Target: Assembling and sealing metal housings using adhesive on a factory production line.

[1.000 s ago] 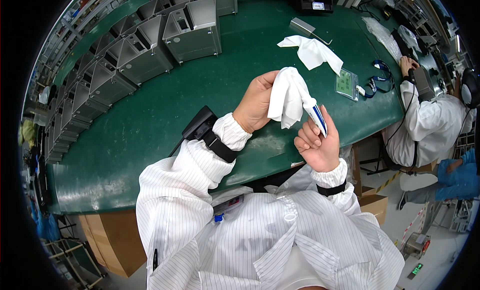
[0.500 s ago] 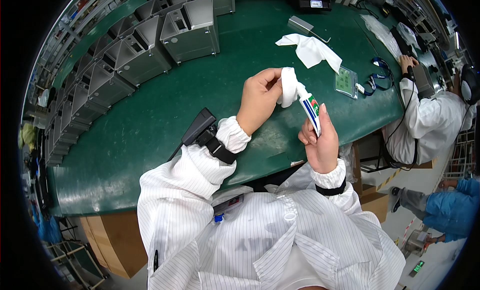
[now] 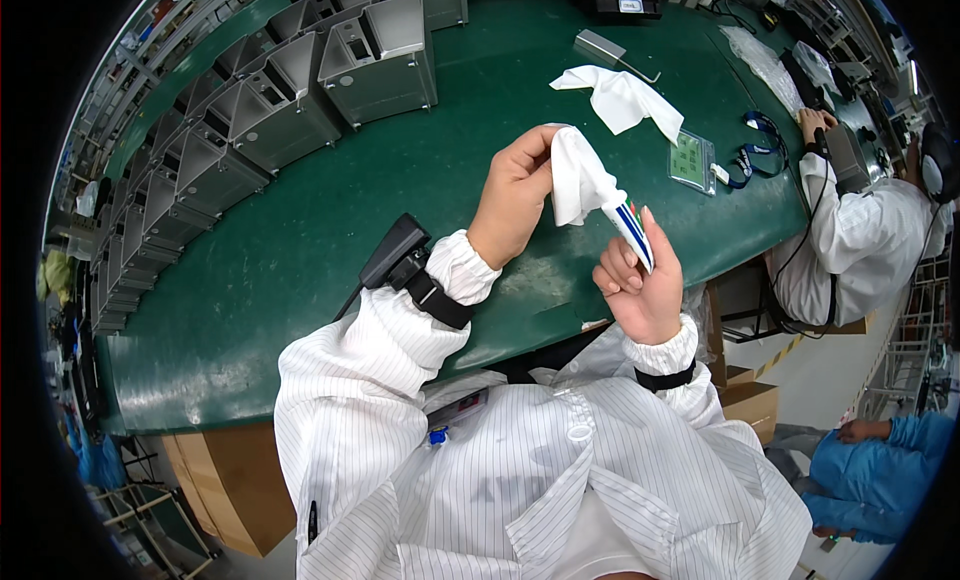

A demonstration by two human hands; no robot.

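My left hand (image 3: 512, 192) is closed on a white cloth (image 3: 577, 177) that hangs from its fingertips over the green table. In my right hand (image 3: 643, 288) is a white tube (image 3: 627, 231) with blue, red and green markings, held between thumb and fingers. The tube tilts up to the left, and its top end meets the lower right edge of the cloth, which hides the nozzle. A second white cloth (image 3: 622, 102) lies crumpled on the table beyond my hands.
Grey metal housings (image 3: 378, 65) stand in rows at the left. Beyond the second cloth are a metal block (image 3: 600, 48) and a hex key (image 3: 640, 70). A badge (image 3: 692, 163) with a lanyard lies at the right, near a seated co-worker (image 3: 860, 240). Another person in blue (image 3: 870, 470) is lower right.
The cloth has opened out and hangs longer from my left hand. The tube has turned and its tip is now covered by the cloth. The person in blue has shifted left.
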